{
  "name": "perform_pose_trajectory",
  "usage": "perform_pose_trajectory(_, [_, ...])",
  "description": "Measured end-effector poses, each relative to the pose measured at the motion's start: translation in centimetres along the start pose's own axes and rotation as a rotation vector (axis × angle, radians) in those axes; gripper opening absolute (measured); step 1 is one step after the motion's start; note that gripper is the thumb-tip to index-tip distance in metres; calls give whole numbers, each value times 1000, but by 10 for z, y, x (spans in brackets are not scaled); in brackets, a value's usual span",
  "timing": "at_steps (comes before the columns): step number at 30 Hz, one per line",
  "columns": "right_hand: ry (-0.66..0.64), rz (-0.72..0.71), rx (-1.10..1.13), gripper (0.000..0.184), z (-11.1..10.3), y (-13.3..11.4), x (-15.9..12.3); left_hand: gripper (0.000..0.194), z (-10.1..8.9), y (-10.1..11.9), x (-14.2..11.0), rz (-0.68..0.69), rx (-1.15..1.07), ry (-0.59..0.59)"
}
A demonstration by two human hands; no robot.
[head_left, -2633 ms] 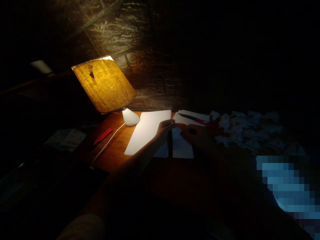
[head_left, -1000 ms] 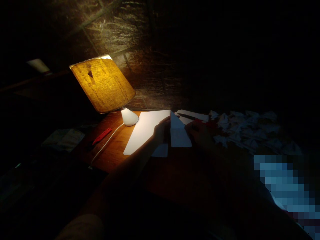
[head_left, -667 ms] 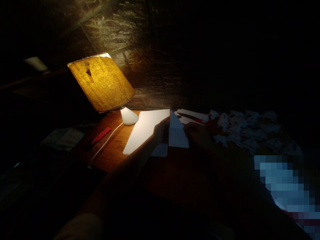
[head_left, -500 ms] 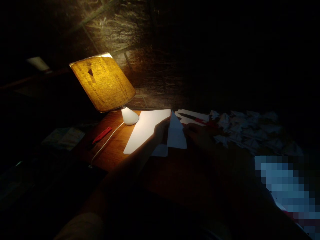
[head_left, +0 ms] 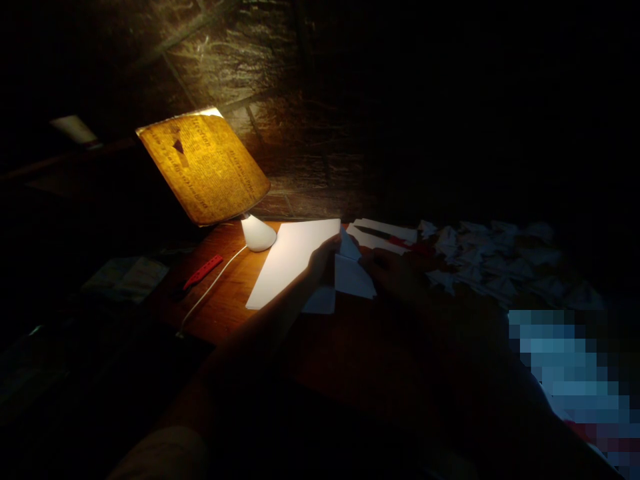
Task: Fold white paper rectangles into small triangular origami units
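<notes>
A folded sheet of white paper [head_left: 353, 275] is held between my two hands, with a crease across its middle and a pointed upper part. My left hand [head_left: 323, 257] grips its left edge near the top, the fingers closed and dark against the lamplight. At the right edge, by the crease, my right hand [head_left: 383, 265] pinches the paper; most of that hand lies in shadow. Under and beside my left hand lies a stack of blank white sheets [head_left: 290, 257], brightly lit.
A lamp with a printed shade [head_left: 205, 167] stands at the table's back left, its white cord [head_left: 213, 288] trailing forward. Near it lies a red cutter [head_left: 203, 271]. Right of my hands are a dark-bladed tool with a red handle [head_left: 400, 241], paper strips and several folded papers [head_left: 480, 250].
The upper point of the folded paper has bent down and to the right along the crease. My right hand has moved slightly left and down with it.
</notes>
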State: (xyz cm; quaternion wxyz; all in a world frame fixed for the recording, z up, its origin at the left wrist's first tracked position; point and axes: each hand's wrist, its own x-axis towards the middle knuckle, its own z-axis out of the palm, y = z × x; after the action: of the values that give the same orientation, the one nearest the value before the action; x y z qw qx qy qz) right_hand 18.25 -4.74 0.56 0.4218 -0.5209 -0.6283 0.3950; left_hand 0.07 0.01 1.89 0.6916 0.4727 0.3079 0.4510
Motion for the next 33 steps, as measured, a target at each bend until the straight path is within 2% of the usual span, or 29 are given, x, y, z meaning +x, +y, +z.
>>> perform_pose_trajectory(4, [-25,-6,-18,42,0,-3,-2,47,0,-2,2,-22,20,-6])
perform_pose_trajectory(10, [-27,-19,-91,39,0,-4,-2,45,2,-4,0,12,71,-4])
perform_pose_trajectory(17, [16,28,4,53,0,-11,-4,41,-2,-9,2,9,25,35])
perform_pose_trajectory(22, [51,-39,127,51,3,0,1,40,-4,-12,3,13,80,33])
perform_pose_trajectory(27, [20,-50,132,48,3,5,3,31,-2,-12,2,50,168,64])
perform_pose_trajectory(33, [80,-89,24,40,3,2,-2,27,-5,-15,6,79,190,71])
